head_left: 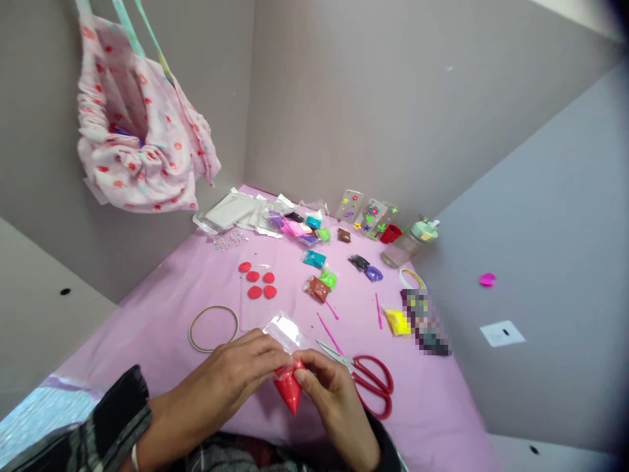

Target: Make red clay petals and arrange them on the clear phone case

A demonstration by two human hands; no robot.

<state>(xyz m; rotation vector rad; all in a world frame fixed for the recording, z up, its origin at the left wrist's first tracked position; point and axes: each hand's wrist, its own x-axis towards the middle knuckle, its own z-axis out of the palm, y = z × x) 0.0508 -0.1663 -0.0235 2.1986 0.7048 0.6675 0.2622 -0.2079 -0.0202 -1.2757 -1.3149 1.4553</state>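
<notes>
Between my two hands is a clear plastic packet of red clay, its pointed lower corner hanging toward me and its clear top sticking up behind my fingers. My left hand pinches the packet from the left. On the right side, the thumb and fingers of my right hand grip it too. Red-handled scissors lie just right of my right hand, blades apart. Beyond my hands, several flat red clay discs rest on and beside a clear phone case.
A hoop lies at left. Clay packets in brown, blue and yellow are scattered about, with pink tools. Decorated clear cases and a bottle stand by the wall. A fabric bag hangs upper left.
</notes>
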